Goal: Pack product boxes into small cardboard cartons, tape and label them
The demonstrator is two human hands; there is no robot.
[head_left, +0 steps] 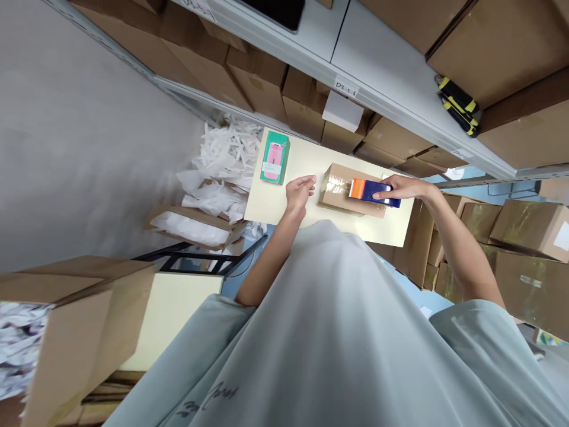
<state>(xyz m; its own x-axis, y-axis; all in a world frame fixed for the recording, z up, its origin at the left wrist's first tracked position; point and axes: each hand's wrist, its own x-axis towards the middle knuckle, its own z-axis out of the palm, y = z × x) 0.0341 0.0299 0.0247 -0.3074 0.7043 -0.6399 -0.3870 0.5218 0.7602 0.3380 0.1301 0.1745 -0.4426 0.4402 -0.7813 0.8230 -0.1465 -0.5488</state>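
Observation:
My right hand (395, 187) grips a dark blue tape dispenser (377, 193) with an orange front end, held over the top of a small cardboard box (334, 188). Shiny clear tape shows on the box's left part. Left of the box, just apart from it, my left hand (301, 193) has its fingers curled together in a pinch. Whatever may be between those fingertips is too small to make out. Both hands are above a pale yellow table (306, 159). A green box with a pink picture on it (274, 157) lies at the table's left end.
Metal shelves (373, 77) loaded with cardboard boxes run behind the table. Black-and-yellow pliers-like tools (457, 105) lie on a shelf at right. Shredded paper (229, 151) is heaped left of the table. Stacked cartons (524, 231) stand at right; an open carton (89, 320) sits lower left.

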